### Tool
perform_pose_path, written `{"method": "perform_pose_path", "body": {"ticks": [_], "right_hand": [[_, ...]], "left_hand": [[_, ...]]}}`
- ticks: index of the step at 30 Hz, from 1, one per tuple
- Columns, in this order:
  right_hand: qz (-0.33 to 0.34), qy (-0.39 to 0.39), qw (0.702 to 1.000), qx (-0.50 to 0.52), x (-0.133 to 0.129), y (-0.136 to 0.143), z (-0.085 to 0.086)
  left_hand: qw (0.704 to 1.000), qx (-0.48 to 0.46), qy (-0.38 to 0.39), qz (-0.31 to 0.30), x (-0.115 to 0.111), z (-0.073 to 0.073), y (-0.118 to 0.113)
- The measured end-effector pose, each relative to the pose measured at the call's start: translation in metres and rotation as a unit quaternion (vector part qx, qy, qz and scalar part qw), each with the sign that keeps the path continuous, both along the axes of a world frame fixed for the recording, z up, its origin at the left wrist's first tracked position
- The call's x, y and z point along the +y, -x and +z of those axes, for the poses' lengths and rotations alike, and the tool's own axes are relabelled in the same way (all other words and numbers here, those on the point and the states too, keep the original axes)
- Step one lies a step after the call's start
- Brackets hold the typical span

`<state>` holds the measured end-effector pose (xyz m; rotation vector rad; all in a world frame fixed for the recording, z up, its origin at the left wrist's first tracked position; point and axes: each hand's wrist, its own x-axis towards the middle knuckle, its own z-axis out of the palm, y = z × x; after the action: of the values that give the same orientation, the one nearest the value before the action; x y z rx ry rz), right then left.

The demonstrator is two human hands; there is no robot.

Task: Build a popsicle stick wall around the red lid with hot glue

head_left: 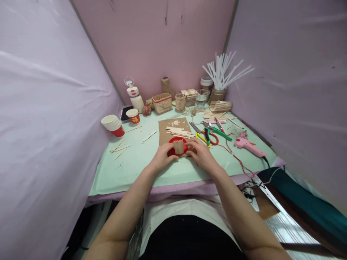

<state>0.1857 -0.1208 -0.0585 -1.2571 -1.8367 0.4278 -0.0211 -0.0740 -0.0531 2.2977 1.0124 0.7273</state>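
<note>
Near the front of the table is a red round piece [178, 139], a dish or cup whose kind I cannot make out. A short row of wooden craft sticks [178, 147] stands side by side at it, with uneven tops. My left hand [163, 156] grips its left side, thumb in front. On the right side my right hand [200, 152] holds it with bent fingers. Just beyond lie a brown cardboard sheet [164, 132], a pile of craft sticks [179, 132] and small cut bits of wood [176, 123].
Scissors [214, 139], green-handled pliers [223, 134] and a pink glue gun [249, 147] with its cable lie to the right. Paper cups [115, 127] stand at left. Along the back are a bottle [136, 101], a stick basket [162, 104] and white glue sticks [222, 72].
</note>
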Motion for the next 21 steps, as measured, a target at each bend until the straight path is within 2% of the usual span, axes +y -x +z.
{"method": "perform_pose_path", "body": {"ticks": [4,8,12,16,21], "right_hand": [[-0.059,-0.005,0.998,-0.025,-0.001,-0.019,0.010],[-0.153,0.003,0.987,-0.052,0.001,-0.049,0.018],[-0.242,0.044,0.965,-0.094,0.008,-0.081,0.026],[-0.274,0.098,0.946,-0.146,0.021,-0.098,0.036],[-0.284,0.153,0.926,-0.197,0.041,-0.104,0.044]], "left_hand": [[0.996,-0.075,0.035,0.021,-0.002,-0.002,0.006],[0.982,-0.152,0.100,0.055,-0.002,-0.001,0.008],[0.976,-0.180,0.061,0.111,-0.002,0.004,0.008],[0.972,-0.178,0.046,0.144,-0.003,0.007,0.009],[0.974,-0.157,0.045,0.159,-0.005,0.007,0.010]]}}
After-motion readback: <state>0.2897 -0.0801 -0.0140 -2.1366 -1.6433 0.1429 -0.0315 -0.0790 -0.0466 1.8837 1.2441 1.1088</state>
